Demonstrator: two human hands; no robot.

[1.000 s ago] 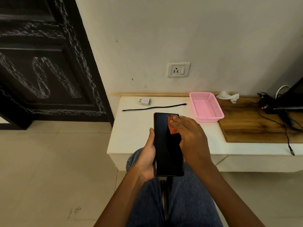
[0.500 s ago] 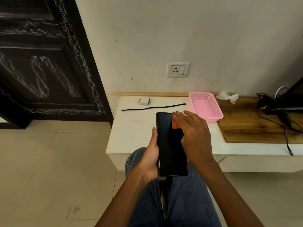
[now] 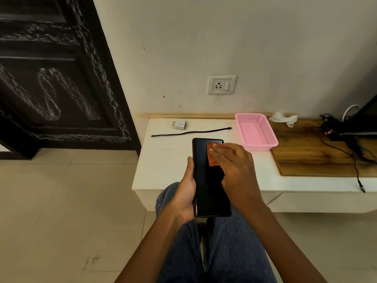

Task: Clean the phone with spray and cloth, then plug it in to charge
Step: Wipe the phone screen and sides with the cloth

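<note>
The phone (image 3: pixel 211 180) was 1 unit, screen up and dark, held over the person's lap just in front of the counter (image 3: pixel 163 160). Left hand (image 3: pixel 186 193) gripped its left edge, thumb along the side; right hand (image 3: pixel 234 166) pressed 1 small orange cloth (image 3: pixel 212 158) onto the upper part of the screen w/ fingers laid fairly flat over it, so it was pressing rather than clenched. Step in hand, I'd judge: the wiping stage, approx mid-task; charging not yet begun. No spray bottle in view. Next move prob. calls for covering the lower screen, then putting the cloth down and joining the parts on the counter: 1 white charger adapter (image 3: pixel 179 125), 1 black cable (image 3: pixel 190 132) lying loose beside it, unplugged, and 1 wall socket (image 3: pixel 222 85) above. Also 1 pink basket (image 3: pixel 256 130), 1 crumpled tissue (image 3: pixel 283 118), other cords at far right.
</note>
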